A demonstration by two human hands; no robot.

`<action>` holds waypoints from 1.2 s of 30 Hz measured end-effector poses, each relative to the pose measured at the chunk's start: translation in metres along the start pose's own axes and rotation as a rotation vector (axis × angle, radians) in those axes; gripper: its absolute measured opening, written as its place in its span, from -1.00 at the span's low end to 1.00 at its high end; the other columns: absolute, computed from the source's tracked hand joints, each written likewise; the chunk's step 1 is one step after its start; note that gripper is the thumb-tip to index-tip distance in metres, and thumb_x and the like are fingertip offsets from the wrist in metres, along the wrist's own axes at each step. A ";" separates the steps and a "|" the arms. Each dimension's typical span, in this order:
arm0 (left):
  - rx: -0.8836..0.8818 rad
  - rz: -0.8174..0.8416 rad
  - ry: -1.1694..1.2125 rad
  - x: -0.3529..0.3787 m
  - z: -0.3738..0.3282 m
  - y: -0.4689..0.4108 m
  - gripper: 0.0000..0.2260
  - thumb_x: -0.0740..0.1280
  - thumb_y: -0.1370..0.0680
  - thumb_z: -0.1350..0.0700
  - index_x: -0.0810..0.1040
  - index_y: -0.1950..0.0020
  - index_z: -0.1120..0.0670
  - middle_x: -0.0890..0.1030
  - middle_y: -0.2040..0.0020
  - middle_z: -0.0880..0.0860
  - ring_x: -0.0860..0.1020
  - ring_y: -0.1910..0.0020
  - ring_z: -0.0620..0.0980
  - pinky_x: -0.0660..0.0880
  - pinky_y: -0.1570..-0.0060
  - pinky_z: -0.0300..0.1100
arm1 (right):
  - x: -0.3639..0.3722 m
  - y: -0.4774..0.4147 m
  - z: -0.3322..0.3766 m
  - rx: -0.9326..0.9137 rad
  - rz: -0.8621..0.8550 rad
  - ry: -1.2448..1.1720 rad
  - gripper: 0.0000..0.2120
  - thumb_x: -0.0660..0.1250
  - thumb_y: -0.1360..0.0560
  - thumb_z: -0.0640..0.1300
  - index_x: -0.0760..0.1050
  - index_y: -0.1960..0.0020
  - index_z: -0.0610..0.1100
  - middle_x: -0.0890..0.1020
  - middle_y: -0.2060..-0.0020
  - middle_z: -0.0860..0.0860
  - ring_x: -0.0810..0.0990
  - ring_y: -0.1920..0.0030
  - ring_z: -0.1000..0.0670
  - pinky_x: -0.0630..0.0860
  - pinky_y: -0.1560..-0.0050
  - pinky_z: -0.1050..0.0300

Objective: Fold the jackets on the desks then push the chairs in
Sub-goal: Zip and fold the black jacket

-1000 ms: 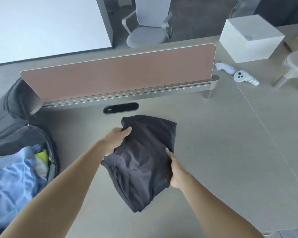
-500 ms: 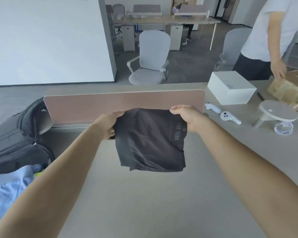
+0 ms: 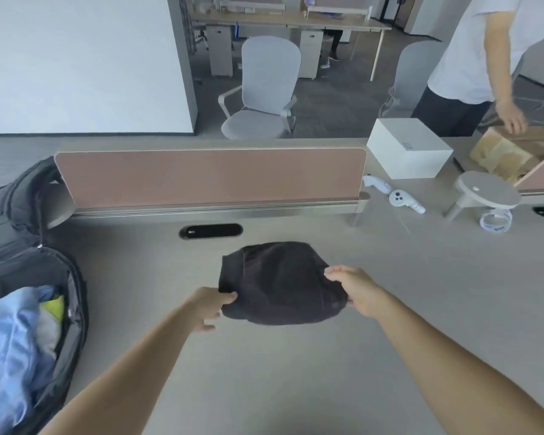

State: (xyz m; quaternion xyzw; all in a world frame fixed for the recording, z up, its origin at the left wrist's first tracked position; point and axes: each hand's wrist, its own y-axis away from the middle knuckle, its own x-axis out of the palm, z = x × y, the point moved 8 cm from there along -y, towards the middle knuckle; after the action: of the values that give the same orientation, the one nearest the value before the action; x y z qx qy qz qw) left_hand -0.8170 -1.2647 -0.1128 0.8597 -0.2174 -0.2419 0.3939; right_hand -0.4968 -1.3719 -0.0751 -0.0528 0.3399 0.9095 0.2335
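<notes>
The dark jacket (image 3: 280, 284), folded into a compact bundle, is between the hands, down at the desk (image 3: 296, 387) — the left hand (image 3: 208, 306) pinches its near-left corner, and the right hand (image 3: 355, 290) curls over its right edge. An open backpack (image 3: 29, 246) lies left of the left hand.

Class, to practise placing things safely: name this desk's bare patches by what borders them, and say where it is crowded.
Bare desk: the wide patch nearer than the jacket, a strip between left hand and backpack, and the stretch from right hand to the controllers. Crowded: backpack at left; white box, round stand, tape roll far right.
</notes>
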 end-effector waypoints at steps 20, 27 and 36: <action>-0.082 -0.090 0.261 0.041 0.055 -0.042 -0.47 0.58 -0.35 -0.15 0.53 -0.14 0.14 0.61 -0.06 0.04 0.59 -0.03 0.10 0.55 -0.08 -0.01 | 0.035 -0.020 -0.090 0.140 -0.085 0.260 -0.53 0.46 -0.44 0.11 0.49 -0.16 -0.21 0.61 -0.03 -0.06 0.61 0.02 -0.09 0.56 0.01 0.00; 0.107 0.031 0.269 0.050 0.033 -0.047 -0.73 0.54 -0.43 0.15 0.63 -0.11 0.07 0.72 -0.02 0.04 0.68 -0.01 0.10 0.60 -0.11 0.09 | 0.021 -0.007 -0.109 0.192 0.020 0.017 -0.84 0.43 -0.45 -0.22 0.62 -0.03 -0.21 0.72 0.12 -0.17 0.69 0.08 -0.18 0.59 -0.02 -0.07; 0.084 -0.042 0.009 0.044 0.021 -0.068 -0.31 0.57 -0.27 -0.14 0.48 -0.32 0.09 0.61 -0.14 0.00 0.60 -0.09 0.03 0.56 0.00 -0.06 | 0.007 -0.035 -0.085 0.189 -0.096 0.169 -0.66 0.43 -0.37 0.09 0.40 0.14 -0.14 0.49 0.21 -0.08 0.48 0.24 -0.07 0.37 0.20 0.07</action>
State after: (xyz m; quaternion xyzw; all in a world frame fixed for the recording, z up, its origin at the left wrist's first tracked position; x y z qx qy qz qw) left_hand -0.7825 -1.2615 -0.1887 0.8811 -0.2074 -0.2367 0.3531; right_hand -0.4923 -1.4008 -0.1625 -0.1233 0.4396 0.8535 0.2512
